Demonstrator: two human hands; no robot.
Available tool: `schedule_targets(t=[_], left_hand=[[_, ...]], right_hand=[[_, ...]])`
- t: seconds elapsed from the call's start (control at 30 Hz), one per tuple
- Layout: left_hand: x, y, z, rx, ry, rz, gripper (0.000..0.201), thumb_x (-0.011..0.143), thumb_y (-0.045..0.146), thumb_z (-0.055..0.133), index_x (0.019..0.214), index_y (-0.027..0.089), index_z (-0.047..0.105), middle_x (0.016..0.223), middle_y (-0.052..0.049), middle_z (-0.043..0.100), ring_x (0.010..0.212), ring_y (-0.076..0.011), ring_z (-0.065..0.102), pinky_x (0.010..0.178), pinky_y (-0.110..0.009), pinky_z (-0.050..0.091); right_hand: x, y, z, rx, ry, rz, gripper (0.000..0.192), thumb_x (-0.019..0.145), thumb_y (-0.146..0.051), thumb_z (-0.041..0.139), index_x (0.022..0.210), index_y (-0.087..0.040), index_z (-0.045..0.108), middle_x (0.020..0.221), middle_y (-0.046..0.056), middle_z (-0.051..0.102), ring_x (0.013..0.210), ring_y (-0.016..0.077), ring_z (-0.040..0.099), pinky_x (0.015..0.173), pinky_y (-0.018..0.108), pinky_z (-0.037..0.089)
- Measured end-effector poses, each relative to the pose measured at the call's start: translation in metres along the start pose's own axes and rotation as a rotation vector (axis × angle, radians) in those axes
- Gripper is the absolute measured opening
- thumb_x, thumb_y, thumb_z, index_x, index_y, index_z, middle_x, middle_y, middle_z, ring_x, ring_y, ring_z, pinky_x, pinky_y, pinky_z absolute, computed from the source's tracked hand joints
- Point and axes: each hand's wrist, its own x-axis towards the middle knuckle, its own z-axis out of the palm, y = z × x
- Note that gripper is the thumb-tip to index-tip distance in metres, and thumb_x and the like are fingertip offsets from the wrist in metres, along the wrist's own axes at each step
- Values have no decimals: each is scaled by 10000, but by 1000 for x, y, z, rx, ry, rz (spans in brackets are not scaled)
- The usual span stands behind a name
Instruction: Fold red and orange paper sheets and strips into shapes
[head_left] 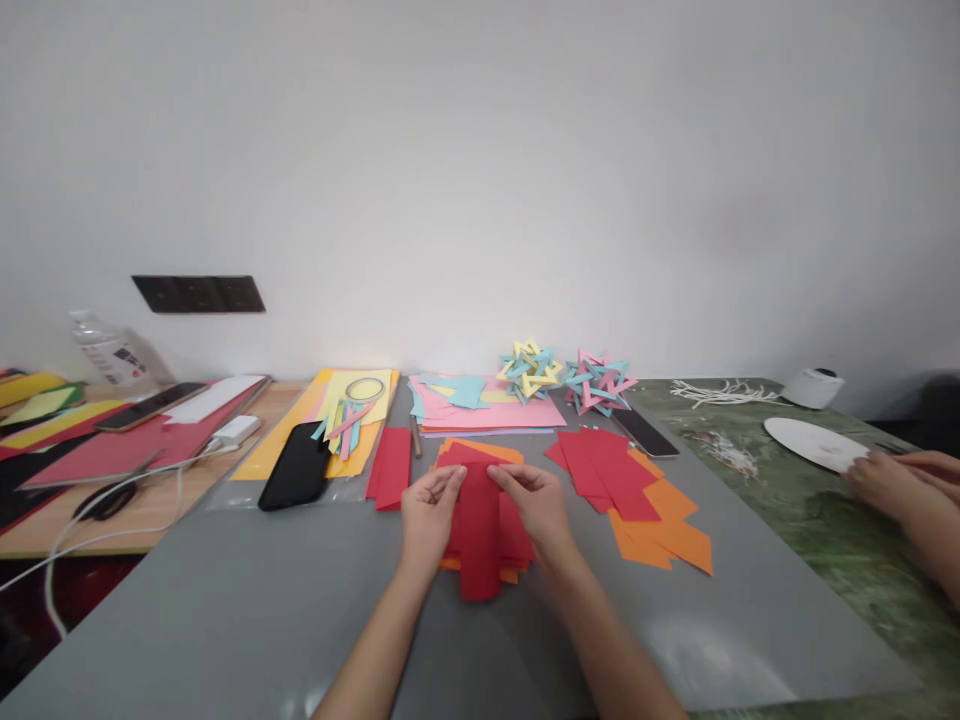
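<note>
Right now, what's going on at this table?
A person works with paper at a grey mat. Both hands, left hand and right hand, pinch the top edge of a red paper strip lying on a red and orange stack. More cut red and orange pieces lie to the right, a black phone to the left, two woven paper stars by the wall. Another person's hands rest at the right edge beside a white disc.
</note>
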Motion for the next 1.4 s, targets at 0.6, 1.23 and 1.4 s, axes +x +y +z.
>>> schedule_targets(t=[0.6,1.23,1.4], left_hand=[[-1,-1,1,-36,-47,-35,236,589,294,670,758,130,655,794,-98,688,739,-198,637,690,-265,492],[11,-16,-10,3,3,29,244,639,314,629,790,123,625,788,-94,685,732,-192,634,648,-253,488],[11,-16,-9,25,-1,12,237,611,313,648,756,126,627,739,-74,685,701,-171,629,624,-228,479]], right_hand=[[0,0,-4,-18,-53,-164,167,636,-306,625,537,-176,590,544,-26,563,565,117,508,582,236,403],[7,20,2,-109,-317,-52,256,649,-395,597,571,-151,592,524,-8,560,514,116,500,529,235,414],[5,17,-1,-242,-227,-153,246,668,-357,577,530,-154,571,486,-18,522,484,107,461,493,223,371]])
